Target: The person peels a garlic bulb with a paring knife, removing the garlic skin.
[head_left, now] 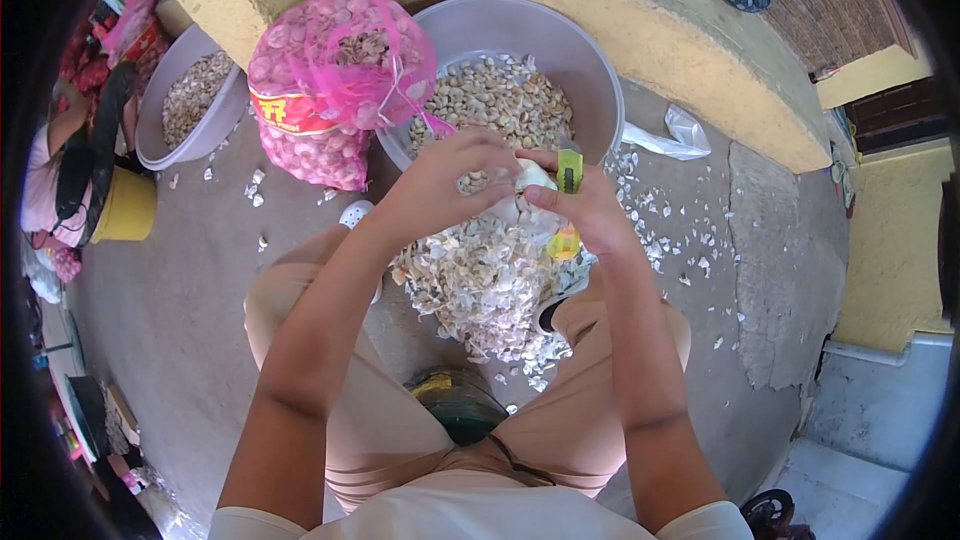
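In front of me a whitish garlic bulb (530,176) sits between my two hands, partly covered by fingers. My left hand (458,183) is curled, its fingertips pinching the bulb's left side. My right hand (588,208) is wrapped around a yellow-green box cutter (570,172), its thumb pressed toward the bulb. No blade can be made out. Below the hands lies a heap of papery garlic skins (480,285). Just beyond, a grey-lilac tub (597,65) contains many loose garlic cloves (490,100).
A pink mesh sack of garlic (325,70) stands left of the tub. Farther left are another tub (215,130), a yellow bucket (127,205) and a seated person (75,155). A low wall (640,15) curves behind. Skins and a plastic bag (685,135) lie on the floor.
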`<move>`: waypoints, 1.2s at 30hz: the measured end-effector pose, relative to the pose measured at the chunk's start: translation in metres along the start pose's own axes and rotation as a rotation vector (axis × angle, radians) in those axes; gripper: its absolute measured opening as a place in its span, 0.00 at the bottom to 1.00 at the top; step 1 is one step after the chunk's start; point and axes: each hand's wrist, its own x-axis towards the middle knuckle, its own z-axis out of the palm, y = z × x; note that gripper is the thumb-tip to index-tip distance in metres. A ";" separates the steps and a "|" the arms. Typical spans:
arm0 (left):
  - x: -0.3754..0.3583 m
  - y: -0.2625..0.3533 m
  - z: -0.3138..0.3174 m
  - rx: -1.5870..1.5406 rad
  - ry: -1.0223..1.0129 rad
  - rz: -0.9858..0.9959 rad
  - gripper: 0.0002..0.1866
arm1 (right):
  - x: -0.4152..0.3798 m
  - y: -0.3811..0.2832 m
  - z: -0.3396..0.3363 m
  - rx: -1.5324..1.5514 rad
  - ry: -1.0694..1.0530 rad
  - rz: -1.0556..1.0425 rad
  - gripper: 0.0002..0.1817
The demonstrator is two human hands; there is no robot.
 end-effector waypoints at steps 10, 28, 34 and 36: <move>-0.002 0.000 -0.004 -0.155 -0.238 0.050 0.10 | -0.004 0.003 -0.007 0.084 -0.217 0.174 0.25; -0.009 0.001 0.007 -0.098 -0.120 -0.101 0.05 | 0.005 0.014 -0.001 0.510 -0.222 0.308 0.20; -0.005 0.001 -0.006 -0.114 -0.128 -0.153 0.07 | 0.001 0.000 -0.004 0.516 -0.196 0.192 0.21; -0.005 0.007 -0.006 -0.162 -0.129 -0.154 0.10 | -0.002 0.001 -0.007 0.503 -0.194 0.188 0.21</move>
